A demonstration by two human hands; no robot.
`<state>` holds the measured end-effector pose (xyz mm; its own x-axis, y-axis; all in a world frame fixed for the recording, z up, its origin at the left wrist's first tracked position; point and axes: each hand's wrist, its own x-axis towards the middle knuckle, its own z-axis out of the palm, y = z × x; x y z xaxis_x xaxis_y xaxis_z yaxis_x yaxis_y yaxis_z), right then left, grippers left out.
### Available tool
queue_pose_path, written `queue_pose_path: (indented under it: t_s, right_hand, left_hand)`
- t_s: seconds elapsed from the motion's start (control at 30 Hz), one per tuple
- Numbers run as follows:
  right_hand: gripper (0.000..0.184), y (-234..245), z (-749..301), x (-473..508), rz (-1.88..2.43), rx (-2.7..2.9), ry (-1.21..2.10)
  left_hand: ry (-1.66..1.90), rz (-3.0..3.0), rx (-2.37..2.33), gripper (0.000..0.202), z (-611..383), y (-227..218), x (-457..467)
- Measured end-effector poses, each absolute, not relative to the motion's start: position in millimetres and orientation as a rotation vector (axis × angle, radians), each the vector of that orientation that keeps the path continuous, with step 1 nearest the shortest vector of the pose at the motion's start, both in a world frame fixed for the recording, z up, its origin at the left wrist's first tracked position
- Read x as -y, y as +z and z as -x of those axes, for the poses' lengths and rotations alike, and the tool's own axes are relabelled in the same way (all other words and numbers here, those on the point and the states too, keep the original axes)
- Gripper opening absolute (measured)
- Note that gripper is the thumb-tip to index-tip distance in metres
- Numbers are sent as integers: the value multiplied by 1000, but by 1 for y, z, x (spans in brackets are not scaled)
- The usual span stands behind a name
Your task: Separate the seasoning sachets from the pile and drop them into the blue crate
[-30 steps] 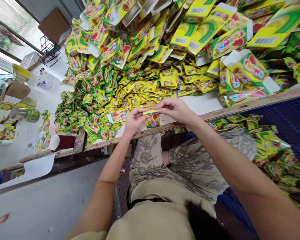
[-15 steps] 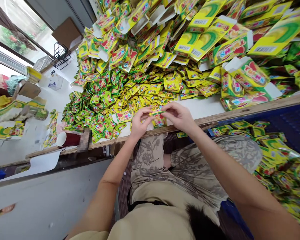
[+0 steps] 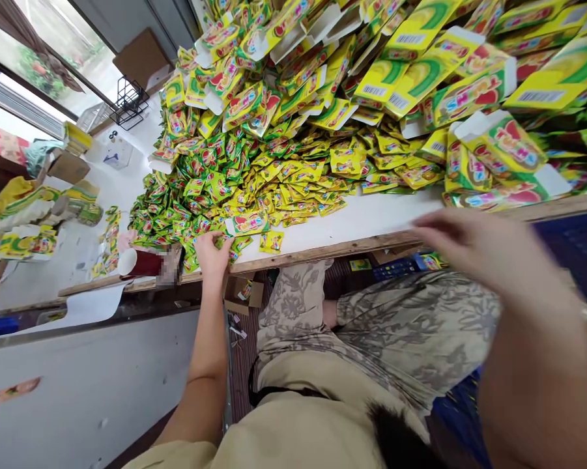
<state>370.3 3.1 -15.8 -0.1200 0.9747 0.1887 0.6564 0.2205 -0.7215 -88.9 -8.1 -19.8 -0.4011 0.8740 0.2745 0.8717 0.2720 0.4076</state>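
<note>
My left hand (image 3: 213, 255) is over the near edge of the green sachets (image 3: 195, 185), its thumb and forefinger apart among them. A small carton (image 3: 249, 223) with a white end flap lies just right of it. A single yellow sachet (image 3: 271, 241) rests by the table's front edge. More yellow sachets (image 3: 298, 189) are heaped behind. My right hand (image 3: 464, 244) is blurred by motion above the table's front edge, well right of the left hand, with its fingers pointing left. Whether anything is in its fingers I cannot make out.
A large pile of printed cartons (image 3: 386, 78) covers the back of the table (image 3: 371, 212). At left stands a dark red cup (image 3: 146, 262). A blue crate (image 3: 395, 268) sits below the edge at right, and an open cardboard box (image 3: 243, 294) is on the floor.
My hands have parted, and the small yellow-green packet they held between them is out of sight. The left hand went left to the green sachets; the right hand swung right.
</note>
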Motion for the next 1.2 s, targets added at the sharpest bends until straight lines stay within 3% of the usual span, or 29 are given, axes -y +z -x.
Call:
queue_pose_path:
  t_s: [0.13, 0.27, 0.37, 0.53, 0.73, 0.87, 1.0, 1.07, 1.2]
  right_hand:
    - [6, -5, -226, -20, 1251, 2122, 1029]
    - [20, -18, -152, -32, 1349, 2284, 843]
    - [29, -25, -139, -36, 1418, 2316, 777]
    - [34, -29, -134, -37, 1484, 2333, 759]
    - [33, -35, -136, -35, 1433, 2144, 1042]
    - [31, -41, -152, -36, 1272, 1928, 1171]
    - [27, -44, -166, -36, 1146, 1712, 1332]
    - [23, -45, -171, -35, 1079, 1638, 1382]
    - [27, -43, -180, -31, 920, 1513, 1451]
  left_hand:
    - [628, -1809, -2415, 22, 68, -24, -6]
    - [546, -1942, -2251, 23, 50, -25, -3]
    - [486, -1913, -2424, 38, 49, -23, 6]
    - [258, -1954, -2443, 11, 54, -20, 9]
    - [262, -2063, -2351, 5, 60, -20, 6]
    - [145, -2118, -2294, 21, 64, -19, 4]
    - [-14, -2120, -2256, 23, 69, -8, -2]
    - [135, -2098, -2243, 20, 72, 1, -2]
    - [912, -1782, -1999, 16, 63, 12, 3]
